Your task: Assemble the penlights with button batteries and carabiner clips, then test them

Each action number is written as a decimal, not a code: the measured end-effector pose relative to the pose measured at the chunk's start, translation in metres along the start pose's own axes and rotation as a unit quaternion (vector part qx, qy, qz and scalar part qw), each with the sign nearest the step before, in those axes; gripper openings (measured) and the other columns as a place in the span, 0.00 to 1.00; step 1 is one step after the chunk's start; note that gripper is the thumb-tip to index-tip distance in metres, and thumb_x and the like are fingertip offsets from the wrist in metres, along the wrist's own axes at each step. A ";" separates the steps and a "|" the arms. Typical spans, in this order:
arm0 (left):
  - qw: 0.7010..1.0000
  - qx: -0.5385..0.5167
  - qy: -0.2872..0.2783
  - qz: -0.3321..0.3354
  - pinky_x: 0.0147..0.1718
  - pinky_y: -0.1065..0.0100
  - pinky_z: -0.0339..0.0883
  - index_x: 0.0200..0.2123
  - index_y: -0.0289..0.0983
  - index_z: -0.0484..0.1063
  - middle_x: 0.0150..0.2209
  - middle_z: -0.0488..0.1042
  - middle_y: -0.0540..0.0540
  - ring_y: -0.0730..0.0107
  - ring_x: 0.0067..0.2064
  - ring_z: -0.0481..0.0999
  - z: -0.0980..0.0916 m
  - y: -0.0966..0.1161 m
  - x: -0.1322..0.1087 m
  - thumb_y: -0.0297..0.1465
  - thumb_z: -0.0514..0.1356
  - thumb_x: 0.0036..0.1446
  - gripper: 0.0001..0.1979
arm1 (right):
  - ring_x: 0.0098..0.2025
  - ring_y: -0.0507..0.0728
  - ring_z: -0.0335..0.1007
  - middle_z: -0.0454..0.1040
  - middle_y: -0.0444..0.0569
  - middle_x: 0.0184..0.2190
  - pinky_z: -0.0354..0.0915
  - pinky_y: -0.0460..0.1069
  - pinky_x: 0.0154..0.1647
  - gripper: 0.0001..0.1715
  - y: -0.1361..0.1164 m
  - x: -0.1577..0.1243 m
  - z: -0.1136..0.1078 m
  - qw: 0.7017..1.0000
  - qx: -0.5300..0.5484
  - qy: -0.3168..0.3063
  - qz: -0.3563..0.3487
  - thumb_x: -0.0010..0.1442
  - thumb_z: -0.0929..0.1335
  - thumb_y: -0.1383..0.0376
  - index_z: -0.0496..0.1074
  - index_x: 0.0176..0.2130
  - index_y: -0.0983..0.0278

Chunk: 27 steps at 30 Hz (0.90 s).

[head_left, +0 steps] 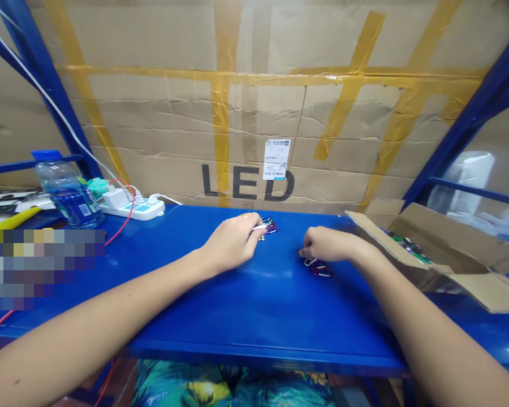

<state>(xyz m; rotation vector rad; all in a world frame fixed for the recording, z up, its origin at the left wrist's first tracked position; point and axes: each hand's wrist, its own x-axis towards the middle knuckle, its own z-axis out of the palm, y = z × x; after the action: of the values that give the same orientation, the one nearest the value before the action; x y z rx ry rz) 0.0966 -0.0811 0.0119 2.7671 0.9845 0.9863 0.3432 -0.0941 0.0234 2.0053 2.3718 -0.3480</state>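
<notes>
My left hand is closed around a thin white rod, whose exact kind I cannot make out. Just beyond its fingertips is a small bunch of coloured carabiners, red and green among them; whether the fingers touch them is hidden. My right hand is closed, its fingertips down at a silver-looking carabiner near the tabletop. Close under that hand a red carabiner lies on the blue table.
At the right stands an open cardboard box with small coloured pieces inside. On the left are a white power strip, a blue-capped bottle and a red cable. A large taped carton rises behind the table.
</notes>
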 end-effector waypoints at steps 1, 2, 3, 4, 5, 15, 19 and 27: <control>1.000 0.001 -0.001 -0.003 0.36 0.63 0.65 0.36 0.36 0.67 0.35 0.75 0.44 0.65 0.36 0.73 0.000 0.001 0.000 0.32 0.51 0.67 0.09 | 0.18 0.51 0.59 0.69 0.48 0.17 0.50 0.48 0.20 0.17 -0.002 0.001 0.003 1.000 -0.004 0.002 0.000 0.51 0.72 0.62 0.67 0.16 0.63; 1.000 0.002 -0.001 -0.005 0.37 0.63 0.65 0.36 0.36 0.67 0.36 0.75 0.44 0.65 0.36 0.73 0.000 0.002 0.000 0.32 0.51 0.67 0.09 | 0.18 0.52 0.60 0.70 0.48 0.18 0.51 0.48 0.20 0.15 -0.005 0.003 0.006 1.000 -0.002 0.006 0.000 0.51 0.72 0.62 0.69 0.17 0.64; 1.000 0.003 -0.002 -0.006 0.37 0.63 0.65 0.37 0.36 0.67 0.37 0.75 0.44 0.64 0.37 0.73 0.000 0.003 0.000 0.32 0.51 0.66 0.08 | 0.19 0.52 0.61 0.71 0.49 0.19 0.51 0.48 0.20 0.14 -0.008 0.003 0.008 1.000 0.003 0.010 -0.001 0.50 0.72 0.61 0.71 0.19 0.64; 1.000 0.005 -0.003 -0.006 0.37 0.63 0.65 0.37 0.36 0.67 0.37 0.75 0.44 0.64 0.37 0.74 0.000 0.004 0.000 0.32 0.51 0.66 0.08 | 0.20 0.53 0.62 0.72 0.49 0.20 0.52 0.48 0.21 0.12 -0.011 0.003 0.010 1.000 0.011 0.012 -0.005 0.50 0.72 0.61 0.72 0.20 0.64; 1.000 0.007 -0.003 -0.006 0.37 0.63 0.65 0.37 0.36 0.67 0.37 0.75 0.44 0.64 0.37 0.74 0.000 0.004 0.000 0.32 0.51 0.66 0.08 | 0.20 0.53 0.63 0.72 0.49 0.20 0.53 0.48 0.21 0.11 -0.015 0.003 0.011 1.000 0.020 0.012 -0.011 0.50 0.71 0.62 0.72 0.21 0.64; 1.000 0.008 -0.006 -0.010 0.37 0.63 0.65 0.36 0.36 0.68 0.37 0.76 0.44 0.63 0.38 0.74 0.001 0.002 -0.001 0.34 0.51 0.66 0.09 | 0.19 0.49 0.55 0.65 0.44 0.16 0.48 0.48 0.19 0.10 -0.051 -0.014 0.015 0.991 0.041 0.009 -0.127 0.47 0.68 0.68 0.64 0.18 0.63; 0.999 -0.034 -0.007 -0.019 0.38 0.63 0.65 0.40 0.36 0.68 0.40 0.76 0.44 0.63 0.40 0.75 0.001 0.003 -0.001 0.32 0.52 0.65 0.07 | 0.19 0.49 0.58 0.66 0.43 0.19 0.53 0.46 0.18 0.11 -0.047 -0.011 0.014 0.974 0.181 0.005 -0.138 0.57 0.63 0.64 0.61 0.23 0.63; 0.996 -0.060 -0.042 0.045 0.41 0.62 0.67 0.45 0.37 0.71 0.42 0.77 0.44 0.62 0.42 0.75 0.006 0.003 -0.004 0.30 0.56 0.63 0.09 | 0.20 0.50 0.66 0.66 0.41 0.23 0.65 0.45 0.17 0.04 -0.037 -0.005 0.014 0.852 0.497 -0.073 -0.148 0.59 0.63 0.65 0.60 0.34 0.62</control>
<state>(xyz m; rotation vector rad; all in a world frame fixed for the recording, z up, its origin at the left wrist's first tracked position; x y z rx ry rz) 0.0997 -0.0845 0.0057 2.7492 0.7710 0.8992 0.3062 -0.1070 0.0161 1.6513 2.6335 -1.9965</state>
